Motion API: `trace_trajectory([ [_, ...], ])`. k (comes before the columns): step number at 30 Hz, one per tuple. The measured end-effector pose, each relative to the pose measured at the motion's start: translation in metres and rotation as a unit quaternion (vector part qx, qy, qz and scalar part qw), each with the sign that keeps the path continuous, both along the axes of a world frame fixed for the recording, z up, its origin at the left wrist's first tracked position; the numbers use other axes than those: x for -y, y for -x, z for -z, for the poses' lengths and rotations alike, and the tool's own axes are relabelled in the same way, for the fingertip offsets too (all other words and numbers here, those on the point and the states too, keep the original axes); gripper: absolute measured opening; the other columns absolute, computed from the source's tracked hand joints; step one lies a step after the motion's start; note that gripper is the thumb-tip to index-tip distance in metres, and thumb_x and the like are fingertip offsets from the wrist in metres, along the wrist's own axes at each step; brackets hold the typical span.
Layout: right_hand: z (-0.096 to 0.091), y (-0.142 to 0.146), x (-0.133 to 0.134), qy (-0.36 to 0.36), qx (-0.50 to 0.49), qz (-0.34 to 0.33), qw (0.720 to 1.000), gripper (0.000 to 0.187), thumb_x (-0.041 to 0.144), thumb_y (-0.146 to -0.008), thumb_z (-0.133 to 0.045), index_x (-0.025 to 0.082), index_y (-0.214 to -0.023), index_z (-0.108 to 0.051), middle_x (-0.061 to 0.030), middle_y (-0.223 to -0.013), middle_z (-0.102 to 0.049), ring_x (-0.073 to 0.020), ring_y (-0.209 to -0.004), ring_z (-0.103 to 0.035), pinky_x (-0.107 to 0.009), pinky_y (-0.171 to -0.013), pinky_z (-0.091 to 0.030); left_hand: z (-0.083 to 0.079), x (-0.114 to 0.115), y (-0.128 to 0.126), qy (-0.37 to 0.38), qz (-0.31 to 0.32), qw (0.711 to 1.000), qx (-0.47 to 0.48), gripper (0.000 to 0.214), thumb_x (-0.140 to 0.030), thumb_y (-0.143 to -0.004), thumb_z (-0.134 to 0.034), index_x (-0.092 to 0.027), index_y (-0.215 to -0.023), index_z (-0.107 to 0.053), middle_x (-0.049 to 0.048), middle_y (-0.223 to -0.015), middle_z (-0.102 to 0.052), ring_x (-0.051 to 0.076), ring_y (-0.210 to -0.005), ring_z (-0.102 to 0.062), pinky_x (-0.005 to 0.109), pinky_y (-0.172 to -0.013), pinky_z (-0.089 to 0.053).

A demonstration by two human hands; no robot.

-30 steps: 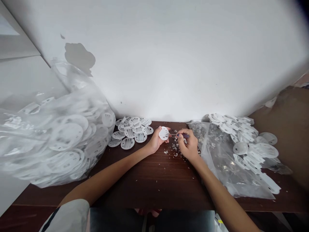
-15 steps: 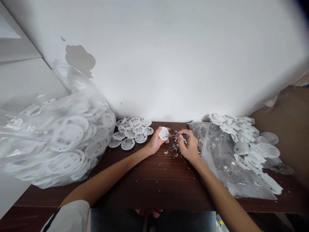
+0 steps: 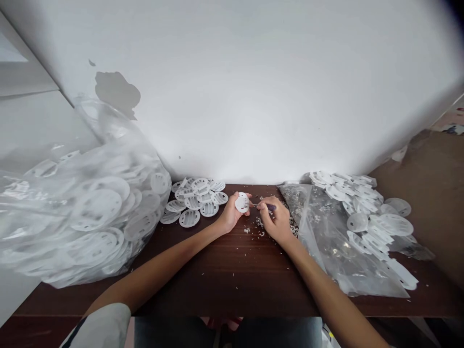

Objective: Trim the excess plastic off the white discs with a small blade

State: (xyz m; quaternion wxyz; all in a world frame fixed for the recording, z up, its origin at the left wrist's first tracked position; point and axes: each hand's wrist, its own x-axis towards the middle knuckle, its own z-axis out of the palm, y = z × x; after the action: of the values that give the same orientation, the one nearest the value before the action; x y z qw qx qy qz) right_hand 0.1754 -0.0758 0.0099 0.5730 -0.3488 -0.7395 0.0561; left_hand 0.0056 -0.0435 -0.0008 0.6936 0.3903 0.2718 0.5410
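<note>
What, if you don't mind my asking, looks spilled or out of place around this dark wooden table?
Small pale shavings lie scattered across the dark wooden table, looking like loose debris. An irregular grey blotch also stands out on the otherwise plain white wall.

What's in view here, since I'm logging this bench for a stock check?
Bagged slotted discs: many, white, in a clear bag at far left.
Left disc pile: many, white, by the wall.
Right disc pile: many, white, at right.
Clear plastic bag: one, silvery scraps inside, right of the hands.
Shavings: many, pale, on the table.
Table: one, dark brown wood.
Wall: one, white, behind.
Left hand: holds a white slotted disc.
Right hand: holds a purple-handled pick.
</note>
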Motion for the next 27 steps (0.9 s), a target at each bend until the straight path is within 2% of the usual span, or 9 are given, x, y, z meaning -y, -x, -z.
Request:
trace_trajectory([
  [4, -0.0002, 0.0011, 0.0001, 0.024, -0.025, 0.033, 0.999, 0.011, 0.027, -0.103, -0.053, 0.024, -0.097, -0.062, -0.0042, -0.085, -0.069, -0.0212, -0.079, -0.066, -0.037, -0.072, -0.052, 0.0014, -0.0006, 0.0002, 0.002, -0.012, 1.000, 0.013, 0.046, -0.051, -0.097, -0.050, -0.011, -0.112, -0.067, 0.0096, -0.086, -0.071, 0.017, -0.063, -0.061, 0.030, -0.064, -0.048],
  [15, 0.0045, 0.0030, 0.0024, 0.044, -0.036, 0.041, 0.998, 0.012, 0.030, -0.103, -0.054, 0.025, -0.100, -0.065, -0.0053, -0.090, -0.072, -0.0229, -0.083, -0.070, -0.039, -0.074, -0.055, -0.0008, 0.0003, 0.0013, 0.011, 0.003, 0.999, 0.048, 0.046, -0.053, -0.094, -0.056, -0.014, -0.117, -0.063, 0.0099, -0.094, -0.071, 0.019, -0.070, -0.064, 0.034, -0.073, -0.050],
  [27, 0.0048, 0.0066, 0.0056, 0.022, -0.035, 0.050, 0.998, 0.013, 0.029, -0.103, -0.054, 0.023, -0.103, -0.065, -0.0061, -0.092, -0.073, -0.0225, -0.086, -0.070, -0.040, -0.078, -0.056, 0.0031, -0.0008, 0.0027, 0.006, 0.005, 0.998, 0.069, 0.050, -0.056, -0.095, -0.055, -0.013, -0.120, -0.062, 0.0111, -0.096, -0.071, 0.020, -0.072, -0.065, 0.036, -0.073, -0.051],
])
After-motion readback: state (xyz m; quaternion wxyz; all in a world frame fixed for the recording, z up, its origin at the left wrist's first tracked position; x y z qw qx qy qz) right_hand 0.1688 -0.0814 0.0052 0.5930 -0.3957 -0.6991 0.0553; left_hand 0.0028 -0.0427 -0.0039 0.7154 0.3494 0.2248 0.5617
